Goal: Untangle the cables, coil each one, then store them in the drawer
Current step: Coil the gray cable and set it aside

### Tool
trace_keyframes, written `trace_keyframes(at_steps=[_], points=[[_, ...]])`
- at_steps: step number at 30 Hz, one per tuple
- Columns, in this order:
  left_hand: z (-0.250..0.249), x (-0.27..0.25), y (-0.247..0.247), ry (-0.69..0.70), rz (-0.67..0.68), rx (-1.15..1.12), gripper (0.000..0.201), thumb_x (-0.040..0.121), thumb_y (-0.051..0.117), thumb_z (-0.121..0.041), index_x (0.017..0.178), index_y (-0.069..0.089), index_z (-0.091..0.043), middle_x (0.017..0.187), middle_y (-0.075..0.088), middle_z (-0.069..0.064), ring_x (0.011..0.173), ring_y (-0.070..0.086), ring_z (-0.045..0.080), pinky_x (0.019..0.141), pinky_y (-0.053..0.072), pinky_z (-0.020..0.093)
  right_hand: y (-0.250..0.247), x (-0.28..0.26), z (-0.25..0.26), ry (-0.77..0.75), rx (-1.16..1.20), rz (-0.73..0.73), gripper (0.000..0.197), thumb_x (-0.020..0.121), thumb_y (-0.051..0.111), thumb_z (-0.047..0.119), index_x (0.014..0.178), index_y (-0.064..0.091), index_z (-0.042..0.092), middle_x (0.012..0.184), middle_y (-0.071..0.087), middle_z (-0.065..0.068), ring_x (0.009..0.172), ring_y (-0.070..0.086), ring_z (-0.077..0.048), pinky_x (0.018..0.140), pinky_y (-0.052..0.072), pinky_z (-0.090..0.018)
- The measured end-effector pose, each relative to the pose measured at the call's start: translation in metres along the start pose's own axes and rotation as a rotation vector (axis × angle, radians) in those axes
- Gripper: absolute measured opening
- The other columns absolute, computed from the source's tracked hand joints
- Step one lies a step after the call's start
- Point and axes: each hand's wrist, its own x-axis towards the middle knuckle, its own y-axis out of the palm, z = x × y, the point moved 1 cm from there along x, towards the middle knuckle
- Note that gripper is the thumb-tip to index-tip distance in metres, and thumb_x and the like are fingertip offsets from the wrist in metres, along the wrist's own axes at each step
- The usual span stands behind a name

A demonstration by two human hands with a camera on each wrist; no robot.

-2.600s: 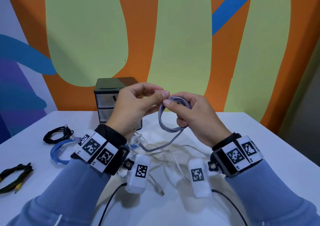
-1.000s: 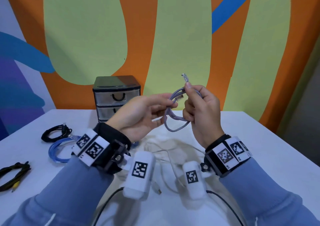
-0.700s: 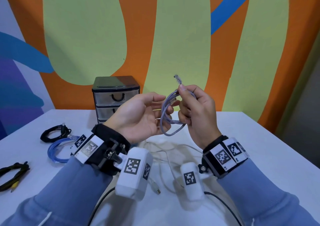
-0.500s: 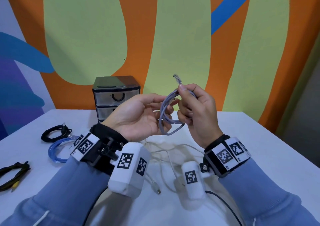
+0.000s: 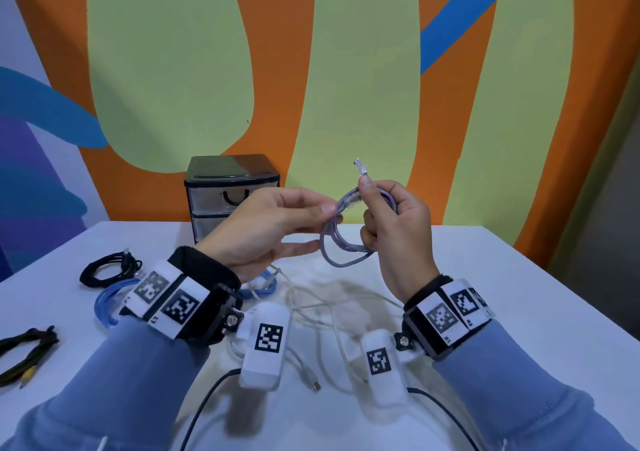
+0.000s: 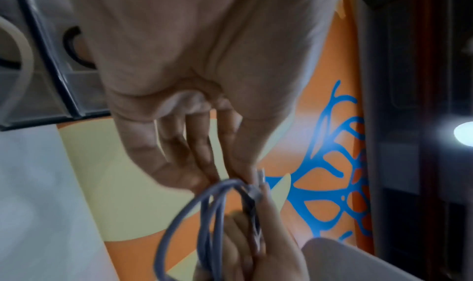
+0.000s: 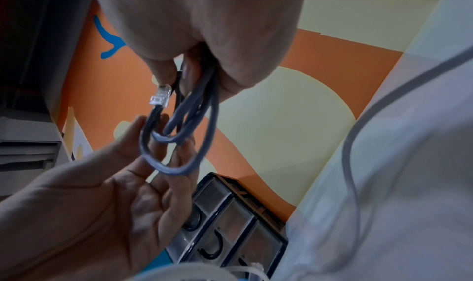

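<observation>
A grey network cable (image 5: 344,263) is wound into a small coil and held in the air above the table. My right hand (image 5: 367,208) grips the top of the coil, and one clear plug (image 5: 361,167) sticks up above its forefinger. My left hand (image 5: 323,225) reaches in from the left with straight fingers that touch the loops, its thumb by the other plug. The right wrist view shows the coil (image 7: 176,171) hanging from my right hand (image 7: 194,72) in front of the left fingers. The small drawer unit (image 5: 228,187) stands behind, its drawers shut.
On the white table (image 5: 502,295) lie loose white cables (image 5: 329,312) with a USB plug (image 5: 315,385) below my hands. A coiled black cable (image 5: 107,270), a coiled blue cable (image 5: 110,301) and a black-and-yellow bundle (image 5: 24,350) lie at the left.
The last trailing length of grey cable has come off the table onto the coil. My right hand has turned upright with a plug poking up. My left hand has released its pinch and straightened.
</observation>
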Motion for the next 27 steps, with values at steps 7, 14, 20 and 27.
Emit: trace_keyframes(at_steps=[7, 14, 20, 27], points=[[0.007, 0.003, 0.014, 0.045, -0.098, 0.142, 0.021, 0.087, 0.082, -0.005, 0.108, 0.077, -0.006, 0.079, 0.074, 0.007, 0.071, 0.065, 0.016, 0.068, 0.051, 0.027, 0.003, -0.003, 0.0, -0.048, -0.103, 0.059, 0.023, 0.102, 0.068, 0.021, 0.089, 0.066, 0.002, 0.055, 0.047, 0.011, 0.043, 0.035, -0.009, 0.044, 0.032, -0.023], [0.01, 0.005, 0.019, 0.105, -0.205, 0.59, 0.026, 0.092, 0.066, -0.028, 0.074, 0.073, -0.011, 0.063, 0.068, 0.005, 0.055, 0.057, 0.02, 0.059, 0.044, 0.033, 0.012, -0.011, 0.006, -0.185, -0.208, 0.176, 0.021, 0.102, 0.068, 0.015, 0.093, 0.066, -0.004, 0.054, 0.055, 0.017, 0.046, 0.048, -0.003, 0.051, 0.039, -0.012], [0.004, 0.0, 0.023, -0.127, -0.029, 0.298, 0.022, 0.1, 0.059, -0.014, 0.09, 0.078, -0.009, 0.091, 0.081, 0.019, 0.076, 0.075, 0.022, 0.066, 0.046, 0.031, 0.015, -0.012, 0.005, -0.151, -0.191, 0.156, 0.018, 0.102, 0.068, 0.017, 0.09, 0.066, 0.004, 0.054, 0.054, 0.016, 0.045, 0.046, -0.003, 0.051, 0.039, -0.016], [0.0, 0.0, 0.011, -0.174, -0.05, -0.403, 0.044, 0.089, 0.076, -0.021, 0.128, 0.073, -0.002, 0.123, 0.076, 0.022, 0.105, 0.075, 0.026, 0.098, 0.062, 0.034, 0.007, -0.006, 0.0, 0.056, 0.053, 0.08, 0.02, 0.104, 0.065, 0.021, 0.098, 0.065, 0.002, 0.055, 0.035, 0.007, 0.043, 0.028, -0.01, 0.042, 0.03, -0.021]])
